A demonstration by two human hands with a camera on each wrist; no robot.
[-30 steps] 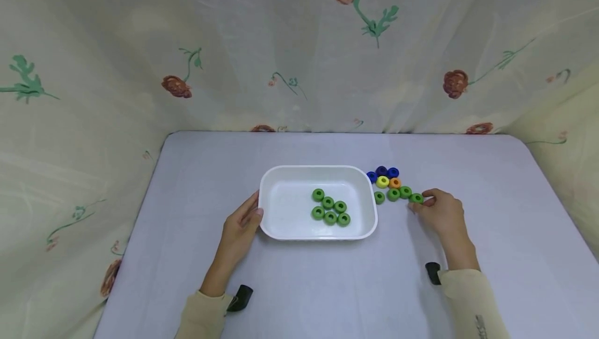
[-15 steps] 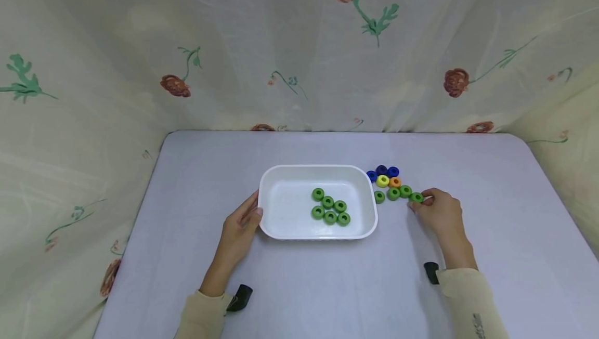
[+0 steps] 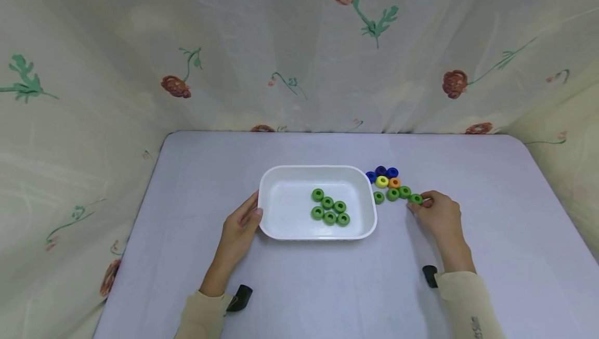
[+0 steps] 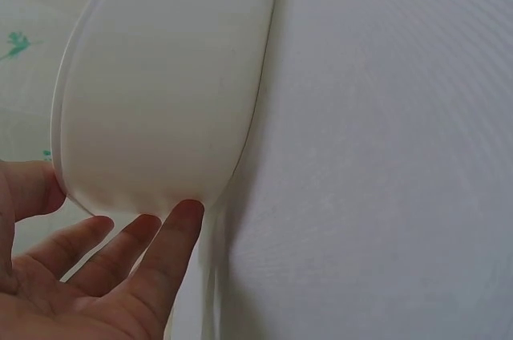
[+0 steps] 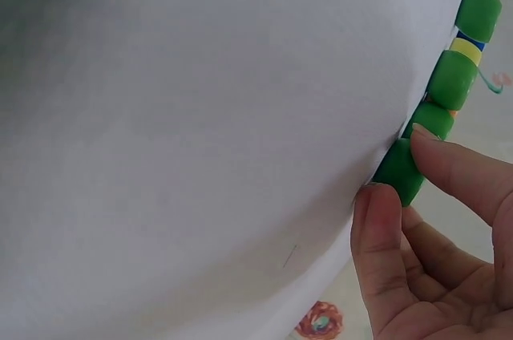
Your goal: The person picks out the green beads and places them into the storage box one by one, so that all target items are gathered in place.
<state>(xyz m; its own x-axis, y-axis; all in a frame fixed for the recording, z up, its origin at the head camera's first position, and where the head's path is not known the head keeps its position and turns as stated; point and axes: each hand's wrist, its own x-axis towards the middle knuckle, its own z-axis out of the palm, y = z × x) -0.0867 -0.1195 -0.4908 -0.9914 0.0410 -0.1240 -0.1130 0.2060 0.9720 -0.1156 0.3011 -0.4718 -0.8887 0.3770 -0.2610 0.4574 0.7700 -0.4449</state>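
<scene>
My left hand (image 3: 238, 232) holds the left end of a white tray (image 3: 281, 232), thumb at the rim and fingers against the outer wall, as the left wrist view shows. Several green beads with center holes lie in the tray, among them a green bead (image 3: 329, 218). To the right of the tray, my right hand (image 3: 440, 217) pinches the end green bead (image 3: 415, 199) of a short row on the table. In the right wrist view, thumb and fingertips are on this bead (image 5: 398, 172), which stands close beside another green bead (image 5: 433, 119).
Beyond the green row sit a yellow bead (image 3: 381, 182), an orange bead (image 3: 395, 183) and several blue beads, one blue bead (image 3: 392, 172) at their right. A pale cloth covers the table (image 3: 327, 287). A flowered curtain (image 3: 224, 68) hangs behind and at both sides.
Almost nothing differs. My right wrist and sleeve have shifted very slightly left, while the hand stays at the same end bead. The left hand and tray hold their place.
</scene>
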